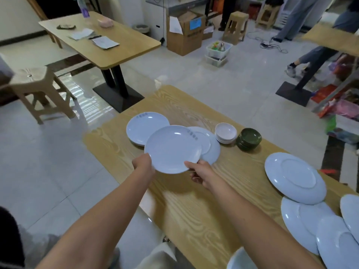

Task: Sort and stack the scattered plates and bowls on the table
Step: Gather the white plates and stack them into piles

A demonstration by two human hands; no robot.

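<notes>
**Q:** What is seen nearest the viewer?
**A:** At the near right of the wood-grain table (194, 206), a cluster of overlapping white plates (297, 220) is spread out. Its far edge is overlapped by one large upturned plate (293, 175), whose foot ring is shown.

**Q:** How are the hands placed?
**A:** Two bare forearms are stretched forward, and one held plate (172, 148), plain white, is gripped at its near rim by both hands. The left hand (142, 162) is curled round the left side of the rim. The right hand (200, 171) is closed on the right side, with the thumb laid on top and the fingers tucked beneath.

**Q:** Where is that plate?
**A:** It is held above the table, towards the left edge, and a shadow is cast on the wood below it. Just behind it on the left, a stack of white plates (143, 126) is set, with small dark markings on the top rim. On its right, a smaller plate (202, 138) is laid on a larger plate (213, 152). Both are partly hidden by the held plate.

**Q:** What is placed farther on?
**A:** Beside those plates a stack of small white bowls (226, 133) is set, and just to its right a stack of dark green bowls (249, 138). Whether the two stacks touch cannot be told. Beyond the table, a tiled floor (223, 84), a second table (116, 47) with papers on it, a plastic stool (37, 84), a cardboard box (184, 35) and the legs of other people are seen.
</notes>
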